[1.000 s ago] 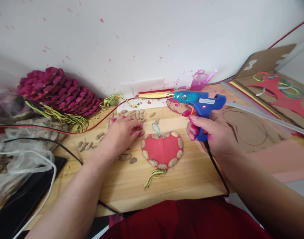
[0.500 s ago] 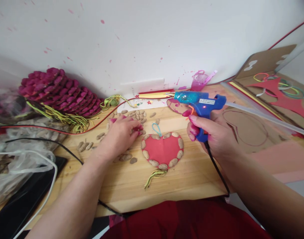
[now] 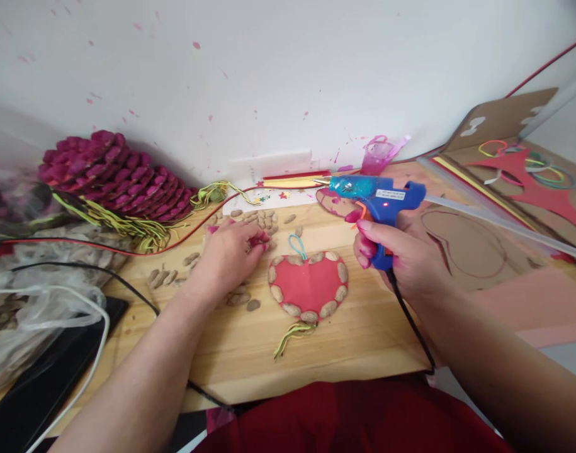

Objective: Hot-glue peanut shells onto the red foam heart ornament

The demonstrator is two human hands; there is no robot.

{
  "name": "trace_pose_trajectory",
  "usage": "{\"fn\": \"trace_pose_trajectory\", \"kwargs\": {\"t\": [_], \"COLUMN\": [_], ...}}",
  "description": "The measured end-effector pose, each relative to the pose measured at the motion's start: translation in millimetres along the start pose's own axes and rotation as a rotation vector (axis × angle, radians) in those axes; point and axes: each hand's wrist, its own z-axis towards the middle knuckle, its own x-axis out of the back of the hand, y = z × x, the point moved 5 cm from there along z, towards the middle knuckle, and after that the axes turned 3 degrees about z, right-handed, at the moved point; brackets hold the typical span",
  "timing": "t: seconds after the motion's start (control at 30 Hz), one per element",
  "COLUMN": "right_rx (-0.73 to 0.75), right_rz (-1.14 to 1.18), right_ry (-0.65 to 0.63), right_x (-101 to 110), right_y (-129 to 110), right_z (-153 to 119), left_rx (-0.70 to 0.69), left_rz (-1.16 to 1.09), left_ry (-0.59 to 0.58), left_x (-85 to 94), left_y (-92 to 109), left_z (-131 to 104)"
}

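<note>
My right hand (image 3: 401,245) grips a blue hot glue gun (image 3: 377,194), its metal nozzle pointing left and a clear glue stick (image 3: 495,220) jutting from its back. Among loose peanuts (image 3: 264,220) on the table, my left hand (image 3: 231,255) is closed, its thumb and fingers pinched around what appears to be a peanut, mostly hidden. Between both hands lies a red heart (image 3: 308,286), flat on the wood. Peanuts line its edge, its middle is bare red, a blue loop (image 3: 296,244) tops it, and a yellow-green tassel (image 3: 290,338) hangs off the bottom.
Magenta peanut-covered pieces (image 3: 112,176) with tassels are stacked at the back left, beside plastic bags (image 3: 42,302). A red cable (image 3: 193,236) crosses the table. On the right are cardboard (image 3: 467,245) with a drawn outline and red scraps (image 3: 542,189). A white wall closes the back.
My left hand's fingers have shifted slightly over the peanuts. The glue gun has tipped and moved a little in my right hand; the heart stays where it was.
</note>
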Motion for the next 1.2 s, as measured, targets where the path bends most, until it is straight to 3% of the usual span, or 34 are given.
{"fn": "trace_pose_trajectory", "kwargs": {"t": [0.13,0.33,0.43,0.77,1.2], "right_rx": [-0.008,-0.016,-0.010,-0.021,-0.034], "right_rz": [0.002,0.014,0.005,0.007,0.015], "right_ry": [0.013,0.010,0.001,-0.005,0.009], "right_x": [-1,-3,-3,-4,-3], "right_y": [-2,-2,-3,-2,-2], "right_z": [-1,-2,-2,-2,-2], "left_rx": [0.010,0.021,-0.002,-0.074,-0.061], "left_rz": [0.012,-0.040,-0.038,0.022,-0.005], "left_ry": [-0.037,0.092,0.096,-0.001,0.041], "left_x": [-2.1,10.8,13.5,-1.4,-0.7], "left_y": [1,0,0,0,5], "left_z": [0,-1,-2,0,1]}}
